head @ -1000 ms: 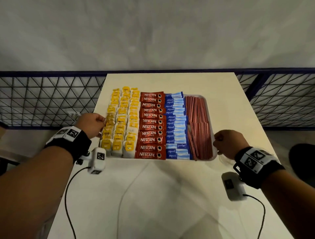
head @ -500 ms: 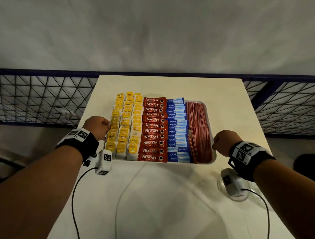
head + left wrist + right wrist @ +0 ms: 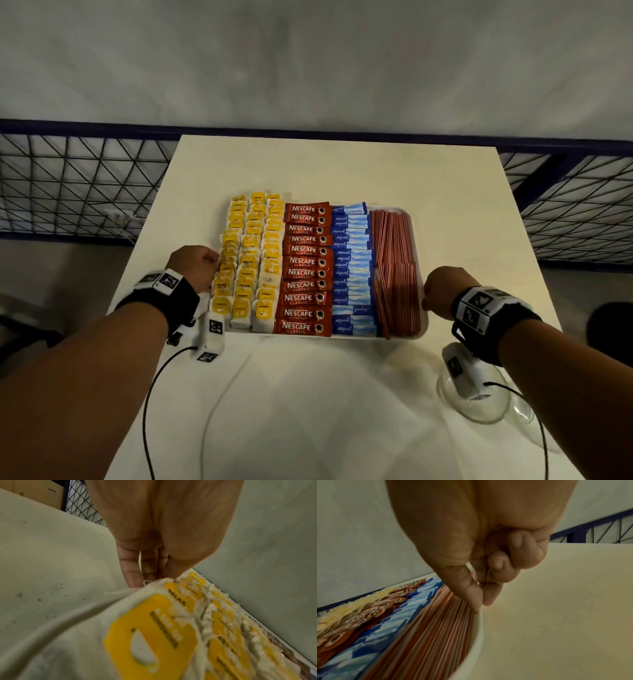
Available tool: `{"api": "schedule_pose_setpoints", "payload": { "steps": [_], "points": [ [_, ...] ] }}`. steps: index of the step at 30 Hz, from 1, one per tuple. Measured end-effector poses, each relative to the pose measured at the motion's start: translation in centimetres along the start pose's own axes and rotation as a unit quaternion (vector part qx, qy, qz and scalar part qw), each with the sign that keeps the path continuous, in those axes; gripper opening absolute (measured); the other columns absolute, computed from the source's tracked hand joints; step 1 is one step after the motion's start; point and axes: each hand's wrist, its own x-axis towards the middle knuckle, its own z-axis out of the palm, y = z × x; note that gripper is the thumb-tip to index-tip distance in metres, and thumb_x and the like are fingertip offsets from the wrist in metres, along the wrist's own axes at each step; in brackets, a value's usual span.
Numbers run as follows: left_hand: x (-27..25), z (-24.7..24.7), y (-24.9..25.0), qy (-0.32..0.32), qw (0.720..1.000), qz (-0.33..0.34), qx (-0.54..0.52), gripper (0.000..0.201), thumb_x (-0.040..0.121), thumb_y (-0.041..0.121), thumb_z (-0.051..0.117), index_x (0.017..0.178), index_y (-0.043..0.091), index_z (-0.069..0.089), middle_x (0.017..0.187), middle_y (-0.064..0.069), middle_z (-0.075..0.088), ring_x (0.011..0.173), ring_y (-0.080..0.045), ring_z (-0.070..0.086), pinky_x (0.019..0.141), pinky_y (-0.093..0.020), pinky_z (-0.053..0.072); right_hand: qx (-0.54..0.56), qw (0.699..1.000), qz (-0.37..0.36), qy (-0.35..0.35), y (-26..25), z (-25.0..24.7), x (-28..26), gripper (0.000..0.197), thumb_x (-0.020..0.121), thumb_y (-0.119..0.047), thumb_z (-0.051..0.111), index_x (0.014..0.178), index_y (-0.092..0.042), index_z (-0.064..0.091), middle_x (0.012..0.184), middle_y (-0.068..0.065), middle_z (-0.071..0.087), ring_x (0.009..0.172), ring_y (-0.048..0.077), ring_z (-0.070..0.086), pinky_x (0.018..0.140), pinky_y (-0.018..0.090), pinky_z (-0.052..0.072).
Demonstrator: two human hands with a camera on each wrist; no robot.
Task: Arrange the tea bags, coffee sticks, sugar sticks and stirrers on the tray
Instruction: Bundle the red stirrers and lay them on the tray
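Note:
A white tray (image 3: 424, 325) lies on the cream table (image 3: 325, 411). From left to right it holds columns of yellow-tagged tea bags (image 3: 250, 267), red coffee sticks (image 3: 305, 267), blue sugar sticks (image 3: 352, 267) and red-striped stirrers (image 3: 397, 274). My left hand (image 3: 212, 270) grips the tray's left rim beside the tea bags (image 3: 150, 628), its fingers (image 3: 132, 577) down along the edge. At the right rim (image 3: 477, 635), my right hand (image 3: 481, 601) pinches the edge, thumb inside against the stirrers (image 3: 436, 635).
A clear glass dish (image 3: 479, 407) sits on the table under my right wrist, near the front right. Wrist-camera cables (image 3: 147, 411) trail over the front of the table. Blue mesh railing (image 3: 68, 188) stands left, right and behind the table.
Both hands keep hold of the tray's sides. Tray and hands sit slightly differently in the shifting head view; I cannot tell which way the tray moved.

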Motion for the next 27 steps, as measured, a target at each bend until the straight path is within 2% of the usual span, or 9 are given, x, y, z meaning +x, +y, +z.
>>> {"api": "schedule_pose_setpoints", "payload": {
  "steps": [5, 9, 15, 17, 20, 24, 27],
  "points": [
    [0.5, 0.1, -0.1, 0.003, 1.0, 0.002, 0.018, 0.025, 0.087, 0.023, 0.067, 0.107, 0.009, 0.072, 0.111, -0.015, 0.07, 0.1, -0.035, 0.065, 0.09, -0.041, 0.053, -0.017, 1.0, 0.007, -0.003, -0.2, 0.6, 0.4, 0.022, 0.081, -0.027, 0.067, 0.095, -0.009, 0.07, 0.084, 0.006, 0.062, 0.078, 0.023, 0.057, 0.065, 0.026, 0.045],
    [0.5, 0.0, -0.1, -0.004, 1.0, 0.0, 0.006, 0.026, 0.087, 0.023, 0.068, 0.109, 0.008, 0.072, 0.11, -0.015, 0.07, 0.099, -0.035, 0.066, 0.089, -0.042, 0.054, -0.021, 1.0, 0.014, -0.002, -0.2, 0.8, 0.4, 0.025, 0.081, -0.028, 0.069, 0.097, -0.01, 0.07, 0.095, 0.007, 0.066, 0.089, 0.024, 0.062, 0.066, 0.026, 0.045],
    [0.5, 0.0, -0.7, -0.02, 0.996, -0.028, -0.085, 0.025, 0.089, 0.024, 0.068, 0.109, 0.009, 0.072, 0.101, -0.018, 0.073, 0.089, -0.037, 0.07, 0.082, -0.048, 0.057, -0.002, 1.0, 0.016, 0.0, -0.2, 0.8, 0.2, 0.027, 0.079, -0.031, 0.073, 0.098, -0.011, 0.071, 0.096, 0.006, 0.067, 0.087, 0.022, 0.06, 0.068, 0.027, 0.046],
    [0.2, -0.1, -0.5, -0.024, 0.995, -0.03, -0.094, 0.021, 0.09, 0.026, 0.066, 0.103, 0.012, 0.073, 0.094, -0.018, 0.073, 0.084, -0.037, 0.07, 0.079, -0.048, 0.058, 0.002, 1.0, 0.014, 0.001, -0.1, 0.8, 0.1, 0.028, 0.079, -0.034, 0.073, 0.098, -0.012, 0.072, 0.097, 0.005, 0.068, 0.086, 0.021, 0.059, 0.069, 0.027, 0.046],
    [-0.3, -0.8, -0.4, -0.018, 0.997, -0.028, -0.063, 0.017, 0.091, 0.029, 0.062, 0.083, 0.017, 0.072, 0.082, -0.015, 0.073, 0.076, -0.036, 0.071, 0.074, -0.045, 0.06, 0.006, 1.0, 0.01, 0.008, 0.1, 0.2, -0.1, 0.034, 0.079, -0.044, 0.07, 0.095, -0.014, 0.072, 0.099, 0.003, 0.068, 0.08, 0.019, 0.055, 0.068, 0.028, 0.044],
    [-0.9, -2.6, -0.1, 0.052, 0.998, -0.007, 0.046, 0.029, 0.094, 0.03, 0.054, 0.1, 0.011, 0.074, 0.105, -0.016, 0.071, 0.096, -0.038, 0.065, 0.087, -0.039, 0.053, 0.006, 0.999, -0.002, 0.04, -0.5, -1.7, -1.0, 0.045, 0.083, -0.053, 0.063, 0.101, -0.013, 0.07, 0.108, 0.004, 0.067, 0.099, 0.024, 0.06, 0.077, 0.03, 0.047],
    [-1.9, -3.8, 1.0, 0.084, 0.993, 0.018, 0.083, 0.032, 0.096, 0.033, 0.052, 0.103, 0.009, 0.073, 0.111, -0.016, 0.069, 0.106, -0.038, 0.06, 0.088, -0.035, 0.045, 0.031, 0.997, -0.014, 0.07, -1.2, -3.5, -2.2, 0.046, 0.083, -0.054, 0.062, 0.098, -0.012, 0.071, 0.106, 0.006, 0.068, 0.1, 0.025, 0.061, 0.083, 0.032, 0.05]
  ]
}}
